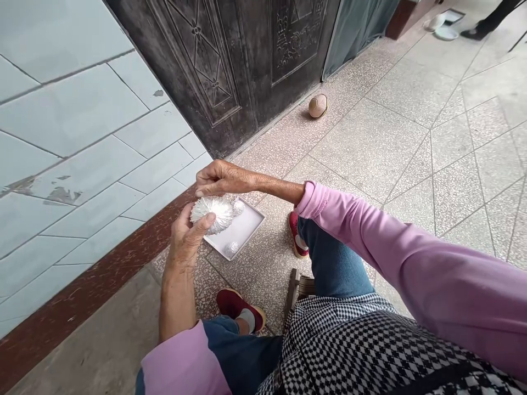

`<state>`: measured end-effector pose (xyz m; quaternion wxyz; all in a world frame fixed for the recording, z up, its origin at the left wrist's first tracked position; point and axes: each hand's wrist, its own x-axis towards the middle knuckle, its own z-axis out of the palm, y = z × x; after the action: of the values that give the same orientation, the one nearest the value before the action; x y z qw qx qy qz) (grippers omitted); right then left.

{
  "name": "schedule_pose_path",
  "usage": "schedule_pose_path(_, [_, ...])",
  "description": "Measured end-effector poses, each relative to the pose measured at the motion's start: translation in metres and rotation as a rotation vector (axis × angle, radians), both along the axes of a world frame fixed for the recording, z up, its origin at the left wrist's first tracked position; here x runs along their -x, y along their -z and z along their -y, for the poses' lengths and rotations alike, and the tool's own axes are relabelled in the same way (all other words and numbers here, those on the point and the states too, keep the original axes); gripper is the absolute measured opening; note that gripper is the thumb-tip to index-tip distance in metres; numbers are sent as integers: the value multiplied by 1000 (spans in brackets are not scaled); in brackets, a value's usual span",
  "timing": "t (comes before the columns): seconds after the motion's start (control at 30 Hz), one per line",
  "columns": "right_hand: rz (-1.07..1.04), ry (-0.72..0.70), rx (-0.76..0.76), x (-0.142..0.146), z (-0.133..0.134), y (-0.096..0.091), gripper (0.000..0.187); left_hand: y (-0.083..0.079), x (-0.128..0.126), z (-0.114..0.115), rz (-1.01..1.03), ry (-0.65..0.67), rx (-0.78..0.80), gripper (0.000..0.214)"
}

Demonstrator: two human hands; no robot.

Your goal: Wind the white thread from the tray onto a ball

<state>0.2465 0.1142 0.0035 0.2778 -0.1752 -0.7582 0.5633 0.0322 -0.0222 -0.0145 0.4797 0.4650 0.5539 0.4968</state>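
Note:
My left hand is closed around a shiny silver foil ball with fine pleated folds, thumb pressed on its front. My right hand reaches across from the right and sits on top of the ball, fingers curled and pinched at its upper edge. Both hands hover above a shallow white tray on the floor. Two smaller silver foil pieces lie in the tray, one at the far end and one at the near end.
I sit low, with red shoes on a speckled terrazzo floor. A pale tiled wall with a brown base is on the left. A dark carved door stands ahead. A small brown ball lies near the door.

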Motion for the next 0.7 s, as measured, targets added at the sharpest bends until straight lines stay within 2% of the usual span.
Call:
schedule_pose_path(0.13, [-98, -45, 115, 4, -12, 16, 44, -8, 1, 5, 175, 85, 40, 83])
schedule_pose_path(0.23, [-92, -22, 185, 13, -10, 23, 46, -13, 1, 8, 277, 114, 26, 84])
schedule_pose_path(0.4, [-81, 80, 186, 31, 5, 24, 48, -17, -7, 10, 387, -54, -81, 78])
schedule_pose_path(0.57, [43, 235, 62, 32, 16, 15, 28, -14, -9, 3, 397, -259, -101, 68])
schedule_pose_path(0.7, [152, 263, -47, 26, 21, 8, 24, -12, -5, 0, 310, -281, -53, 64])
